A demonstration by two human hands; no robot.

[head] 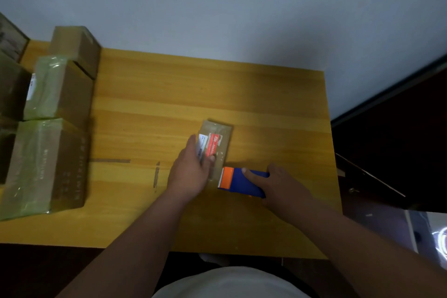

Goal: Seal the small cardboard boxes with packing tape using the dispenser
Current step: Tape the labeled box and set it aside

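Note:
A small cardboard box with a red and white label lies near the middle of the yellow wooden table. My left hand holds the box at its near left side, fingers along the left edge and thumb over the label. My right hand grips a blue tape dispenser with an orange front. The orange end sits at the box's near edge. No strip of tape can be made out in the blur.
Several larger cardboard boxes, some wrapped in greenish tape, are stacked along the table's left side. Two short dark marks lie on the wood left of my hand. A dark cabinet stands to the right.

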